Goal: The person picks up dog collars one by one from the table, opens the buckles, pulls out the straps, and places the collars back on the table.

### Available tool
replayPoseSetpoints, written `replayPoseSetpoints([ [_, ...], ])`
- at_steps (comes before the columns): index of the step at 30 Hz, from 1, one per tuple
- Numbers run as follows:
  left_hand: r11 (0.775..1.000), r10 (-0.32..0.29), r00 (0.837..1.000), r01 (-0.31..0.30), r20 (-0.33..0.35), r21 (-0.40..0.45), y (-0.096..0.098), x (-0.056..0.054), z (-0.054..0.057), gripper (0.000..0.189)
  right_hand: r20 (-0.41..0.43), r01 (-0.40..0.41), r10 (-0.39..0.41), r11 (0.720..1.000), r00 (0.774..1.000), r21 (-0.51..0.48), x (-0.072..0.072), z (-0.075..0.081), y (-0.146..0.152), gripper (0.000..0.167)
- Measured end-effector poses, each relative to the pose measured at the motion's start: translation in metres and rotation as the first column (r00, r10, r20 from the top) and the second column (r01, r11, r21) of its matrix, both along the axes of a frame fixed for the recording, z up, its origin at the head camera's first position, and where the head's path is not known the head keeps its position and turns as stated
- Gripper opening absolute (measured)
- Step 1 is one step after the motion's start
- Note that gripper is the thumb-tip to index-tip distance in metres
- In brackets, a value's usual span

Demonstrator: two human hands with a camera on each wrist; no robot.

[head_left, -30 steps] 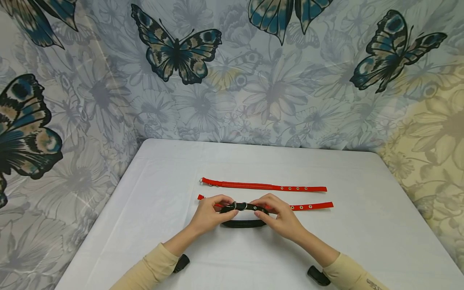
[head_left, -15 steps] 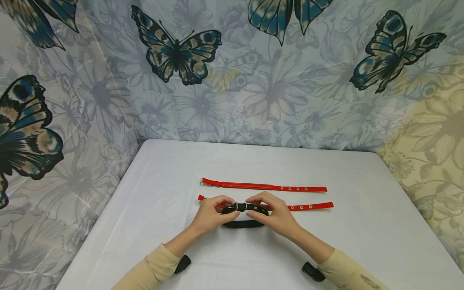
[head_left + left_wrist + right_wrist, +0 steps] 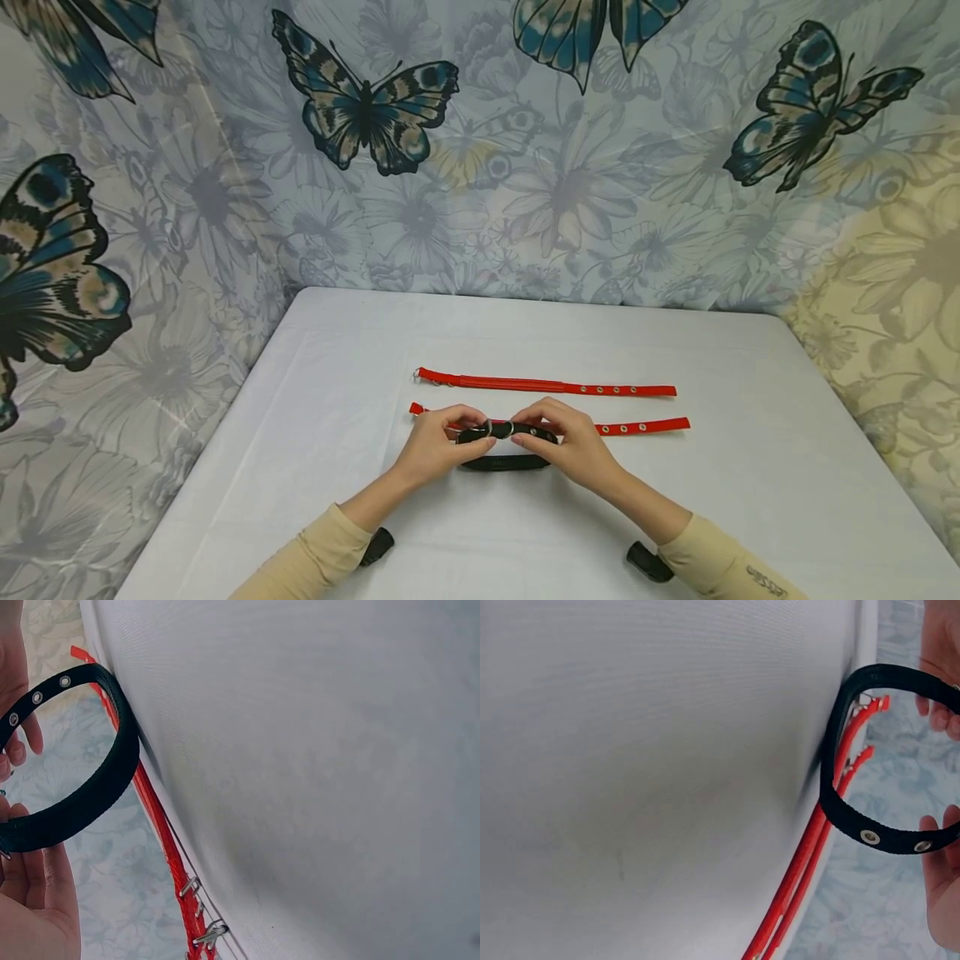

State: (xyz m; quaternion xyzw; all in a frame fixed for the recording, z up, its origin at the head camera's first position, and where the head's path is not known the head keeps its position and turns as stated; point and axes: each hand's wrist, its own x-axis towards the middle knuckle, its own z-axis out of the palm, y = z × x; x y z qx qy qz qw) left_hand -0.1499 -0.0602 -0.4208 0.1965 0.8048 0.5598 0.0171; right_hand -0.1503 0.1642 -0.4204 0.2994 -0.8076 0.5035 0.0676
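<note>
A black pet collar (image 3: 506, 463) is bent into a closed loop in front of me, its metal rings and eyelets on the upper side. My left hand (image 3: 435, 442) pinches the loop at the left, beside the rings. From the right, my right hand (image 3: 577, 446) pinches the eyelet-punched strap, fingertips close to the rings. Both wrist views show the black collar (image 3: 112, 772) standing as a round band, with eyelets along the strap (image 3: 900, 840). The fingers cover part of the buckle area, so how it is fastened cannot be seen.
Two red collars lie flat across the white table (image 3: 337, 350): the far red collar (image 3: 517, 384) and the near red collar (image 3: 637, 429), partly hidden behind my hands. Black devices (image 3: 377, 547) sit at both wrists. A butterfly-patterned cloth (image 3: 570, 192) hangs behind the table.
Over the second, my right hand has shifted slightly left along the strap, its fingertips nearer the metal rings. The left hand has barely moved; the red collars lie still.
</note>
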Motion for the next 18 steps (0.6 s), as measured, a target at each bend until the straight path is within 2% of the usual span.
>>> replayPoseSetpoints([
  [4,1.000,-0.001,1.000,0.001,0.003,0.004,0.000,0.001,0.004,0.016,-0.011,0.015,-0.014,1.000,1.000,0.017,0.001,0.001,0.002,0.022],
  [18,1.000,0.024,0.999,-0.023,0.026,-0.004,-0.002,0.001,0.002,0.017,-0.037,0.060,-0.058,0.996,0.998,0.061,0.005,-0.002,0.015,0.022],
])
